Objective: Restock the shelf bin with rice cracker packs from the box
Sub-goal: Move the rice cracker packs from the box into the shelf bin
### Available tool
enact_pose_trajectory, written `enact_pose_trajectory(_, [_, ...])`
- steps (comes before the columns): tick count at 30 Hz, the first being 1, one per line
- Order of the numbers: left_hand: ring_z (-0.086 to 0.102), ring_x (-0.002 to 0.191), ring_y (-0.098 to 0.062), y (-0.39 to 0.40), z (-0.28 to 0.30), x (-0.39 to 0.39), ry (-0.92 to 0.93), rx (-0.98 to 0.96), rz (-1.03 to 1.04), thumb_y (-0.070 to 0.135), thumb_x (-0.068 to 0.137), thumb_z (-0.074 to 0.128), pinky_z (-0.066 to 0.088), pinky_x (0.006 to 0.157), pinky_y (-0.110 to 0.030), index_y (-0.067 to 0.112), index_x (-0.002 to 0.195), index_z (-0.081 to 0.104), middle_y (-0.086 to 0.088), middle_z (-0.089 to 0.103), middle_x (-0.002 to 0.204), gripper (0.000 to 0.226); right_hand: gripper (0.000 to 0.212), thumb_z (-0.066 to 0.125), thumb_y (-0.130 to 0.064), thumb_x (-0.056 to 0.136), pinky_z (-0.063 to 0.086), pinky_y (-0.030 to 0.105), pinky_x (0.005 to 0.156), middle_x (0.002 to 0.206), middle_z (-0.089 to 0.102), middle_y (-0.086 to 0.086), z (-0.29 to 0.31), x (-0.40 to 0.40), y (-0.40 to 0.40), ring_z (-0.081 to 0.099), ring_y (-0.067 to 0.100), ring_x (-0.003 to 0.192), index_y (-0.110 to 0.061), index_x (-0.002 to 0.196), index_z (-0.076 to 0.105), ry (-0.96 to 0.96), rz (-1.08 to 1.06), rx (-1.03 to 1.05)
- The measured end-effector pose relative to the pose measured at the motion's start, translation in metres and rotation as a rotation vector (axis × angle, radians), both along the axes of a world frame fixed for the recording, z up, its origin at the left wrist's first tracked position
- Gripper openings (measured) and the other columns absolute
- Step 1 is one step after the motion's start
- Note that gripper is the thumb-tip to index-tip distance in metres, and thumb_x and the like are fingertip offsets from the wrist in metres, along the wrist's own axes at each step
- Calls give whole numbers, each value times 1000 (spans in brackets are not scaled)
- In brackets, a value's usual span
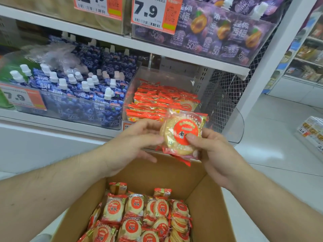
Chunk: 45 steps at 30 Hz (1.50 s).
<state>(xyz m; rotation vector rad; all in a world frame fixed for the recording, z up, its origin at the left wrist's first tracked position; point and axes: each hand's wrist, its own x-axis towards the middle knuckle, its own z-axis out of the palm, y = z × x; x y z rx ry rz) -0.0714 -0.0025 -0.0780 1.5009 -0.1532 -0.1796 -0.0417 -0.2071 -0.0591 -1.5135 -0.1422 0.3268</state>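
White shop shelves [122,42] fill the background, with clear bins along their front edges. On the middle shelf, a bin [232,123] at right holds a heap of red-and-gold cracker packs [157,100]; it is partly filled, with its right side showing only clear wall. Just left of it, another bin holds blue pouches [90,91] with white caps, and a price tag [22,98] reading 7.9 hangs on its front. On the shelf above, purple pouches [218,32] sit behind a second 7.9 tag [153,13].

Both hands hold a small stack of packs [181,135] in front of the bin's lower front edge, above the far wall of the box. The left hand [138,142] pinches the stack's left edge, thumb on the front and fingers behind. The right hand [211,151] grips the right side, its thumb pressed on the red round label of the top pack, fingers curled behind.

Below, an open cardboard box [206,198] holds many more packs [143,217], most standing on edge in rows, a few lying loose at the back. Pale floor tiles [272,154] show to the right.
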Motion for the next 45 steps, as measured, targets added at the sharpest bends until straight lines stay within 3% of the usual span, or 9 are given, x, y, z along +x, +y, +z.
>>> enact_pose_trajectory(3, [51, 109, -4, 4, -4, 4, -493, 600, 209, 35, 73, 63, 42, 91, -16, 29, 118, 54, 13, 52, 119, 47, 31, 77, -16, 70, 45, 19, 57, 83, 72, 2, 27, 20, -14, 60, 10, 61, -11, 98, 64, -145, -211, -81])
enact_pose_trajectory(5, [34, 129, -8, 6, -14, 12, -725, 1020, 291, 41, 76, 57, 28, 107, -31, 28, 132, 47, 10, 39, 135, 59, 23, 73, -4, 81, 47, 18, 53, 84, 69, 2, 41, 39, -20, 63, 3, 57, -11, 100, 62, -266, -356, -141])
enact_pose_trajectory(9, [-6, 149, -25, 10, -36, 29, -661, 1359, 225, 44, 80, 51, -2, 118, -52, 35, 151, 15, 0, 4, 162, 80, 28, 80, -10, 78, 56, 33, 79, 89, 69, -5, 40, 96, -23, 68, 13, 83, -23, 96, 62, -431, -464, -502])
enact_pose_trajectory(12, [-24, 146, -23, 12, -44, 37, -608, 1432, 197, 42, 86, 51, -17, 116, -48, 39, 152, -2, 2, -16, 162, 86, 38, 82, -7, 76, 60, 39, 79, 100, 70, 5, 21, 143, -25, 68, 22, 89, -17, 106, 62, -254, -436, -602])
enact_pose_trajectory(16, [-20, 148, -23, 13, -51, 39, -657, 1418, 228, 40, 81, 54, -20, 115, -44, 42, 151, 2, 2, -9, 164, 87, 24, 75, -5, 84, 43, 19, 41, 80, 65, 8, -3, 181, -23, 53, 15, 57, -13, 101, 60, 29, -321, -613])
enact_pose_trajectory(23, [-5, 150, -24, 14, -55, 40, -675, 1402, 252, 37, 73, 55, -11, 116, -45, 40, 148, 17, 0, 9, 163, 85, 22, 75, -5, 84, 46, 27, 50, 81, 66, 10, -27, 214, -16, 59, 16, 59, -8, 100, 60, 36, -355, -688])
enact_pose_trajectory(28, [5, 148, -25, 14, -58, 41, -688, 1405, 278, 35, 66, 57, -5, 116, -46, 36, 147, 26, -3, 22, 161, 86, 20, 74, -9, 85, 58, 37, 80, 100, 69, 8, -41, 225, -9, 67, 22, 87, -4, 103, 65, -31, -450, -701])
enact_pose_trajectory(36, [8, 149, -27, 12, -59, 40, -681, 1431, 288, 34, 66, 57, -1, 115, -49, 35, 147, 27, -3, 25, 160, 86, 49, 89, -36, 68, 54, 33, 73, 92, 69, 8, -40, 219, 5, 65, 24, 85, -4, 97, 66, -69, -432, -864])
enact_pose_trajectory(45, [15, 148, -28, 11, -59, 40, -674, 1454, 294, 34, 66, 59, 0, 115, -52, 34, 146, 29, -4, 27, 158, 86, 30, 79, -15, 72, 59, 38, 80, 91, 70, 12, -45, 219, 13, 69, 27, 82, 1, 94, 66, -14, -442, -814])
